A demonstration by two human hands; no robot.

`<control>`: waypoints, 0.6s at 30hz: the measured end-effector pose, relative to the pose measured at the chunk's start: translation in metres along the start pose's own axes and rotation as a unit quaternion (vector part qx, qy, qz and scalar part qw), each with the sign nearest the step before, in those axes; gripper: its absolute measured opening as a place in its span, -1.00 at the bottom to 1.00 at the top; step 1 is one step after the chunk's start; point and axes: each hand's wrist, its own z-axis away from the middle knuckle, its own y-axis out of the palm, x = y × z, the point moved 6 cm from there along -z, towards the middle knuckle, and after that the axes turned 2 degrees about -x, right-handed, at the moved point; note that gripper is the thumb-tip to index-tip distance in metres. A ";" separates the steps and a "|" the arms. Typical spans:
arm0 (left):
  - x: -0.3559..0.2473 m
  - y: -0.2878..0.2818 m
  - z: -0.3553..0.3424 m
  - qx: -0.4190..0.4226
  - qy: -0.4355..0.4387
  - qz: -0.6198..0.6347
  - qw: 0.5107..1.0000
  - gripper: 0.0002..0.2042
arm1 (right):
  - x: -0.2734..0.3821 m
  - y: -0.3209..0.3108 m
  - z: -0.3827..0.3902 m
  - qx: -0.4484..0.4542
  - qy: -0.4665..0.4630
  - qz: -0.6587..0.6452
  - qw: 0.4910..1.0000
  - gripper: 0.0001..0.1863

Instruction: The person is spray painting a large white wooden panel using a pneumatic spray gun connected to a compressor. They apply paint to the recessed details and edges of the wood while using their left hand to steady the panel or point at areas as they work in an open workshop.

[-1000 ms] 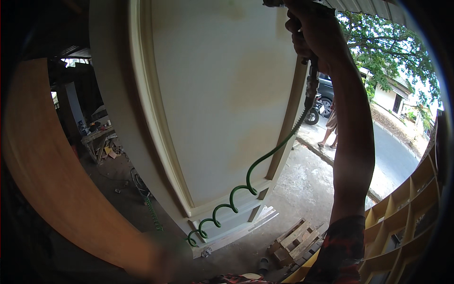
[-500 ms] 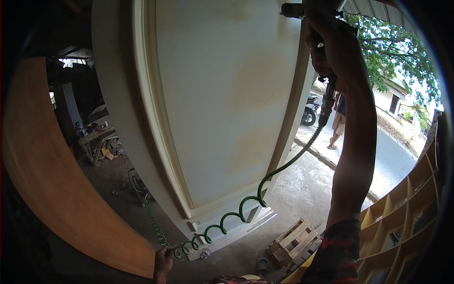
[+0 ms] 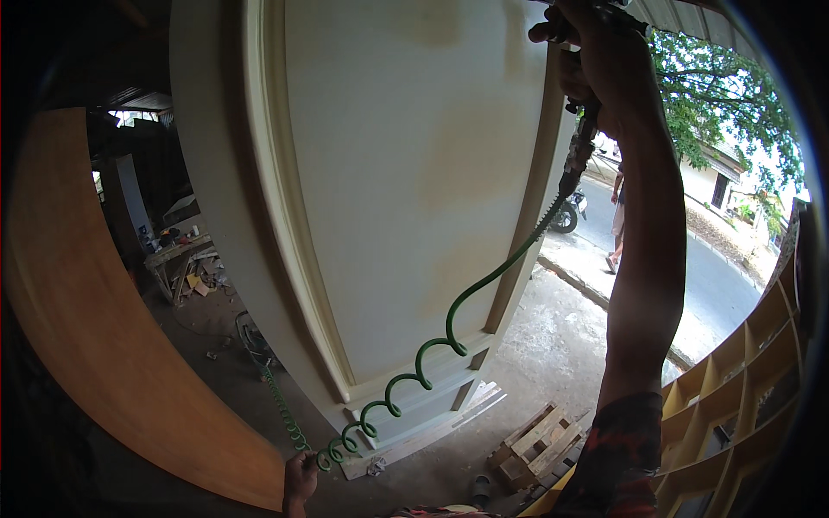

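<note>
My right hand (image 3: 600, 69) is raised high at the upper right, its fingers wrapped round a spray gun (image 3: 580, 148). The upper frame edge cuts off most of the gun's head. From its grip a coiled green air hose (image 3: 451, 321) droops down and left to my left hand (image 3: 300, 476). That hand is closed on the hose, low at the left. Facing me is a tall cream-white panelled door or cabinet side (image 3: 363, 173) with a raised moulding and patches of yellowish tint. The gun is close to its upper right edge.
A curved-looking brown wooden board (image 3: 78, 285) stands at the left. Wooden pallets (image 3: 535, 445) lie on the floor, and yellow shelving (image 3: 734, 388) rises at the right. Behind are a cluttered workbench (image 3: 177, 249), a motorcycle (image 3: 566, 216) and a person (image 3: 617, 229) on the street.
My right hand and the spray gun have moved up and slightly left, pulling the hose along. My left hand stays nearly in place. The person on the street is now more hidden by my forearm.
</note>
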 end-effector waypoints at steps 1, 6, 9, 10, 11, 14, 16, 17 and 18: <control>-0.001 -0.002 0.001 -0.003 0.005 -0.004 1.000 -0.76 | -0.006 -0.005 -0.004 0.002 -0.001 -0.001 1.000 -0.70; 0.023 -0.010 0.004 -0.006 -0.011 -0.003 1.000 -0.80 | -0.038 -0.005 0.001 0.100 0.004 -0.018 0.995 -0.63; 0.029 -0.011 0.006 -0.012 0.006 -0.018 1.000 -0.81 | -0.038 0.001 0.023 0.153 -0.022 0.000 0.988 -0.56; 0.025 -0.013 0.009 -0.012 0.007 -0.043 0.999 -0.81 | -0.036 0.004 0.029 0.167 -0.023 0.016 0.985 -0.57; 0.024 -0.014 0.011 -0.011 0.009 -0.067 0.998 -0.81 | -0.038 0.006 0.026 0.169 -0.023 0.014 0.985 -0.57; 0.025 -0.008 0.008 0.000 -0.001 -0.044 0.999 -0.79 | -0.040 -0.005 0.005 0.145 -0.038 0.020 0.989 -0.56; 0.024 -0.011 0.011 -0.006 -0.008 -0.035 0.999 -0.79 | -0.044 -0.002 -0.001 0.135 -0.044 0.016 0.990 -0.55; 0.022 -0.011 0.012 -0.010 -0.012 -0.026 1.000 -0.79 | -0.043 -0.002 -0.002 0.135 -0.042 0.014 0.990 -0.55; 0.018 -0.012 0.013 -0.011 -0.015 -0.026 0.999 -0.79 | -0.030 0.001 0.001 0.102 -0.055 -0.023 0.993 -0.61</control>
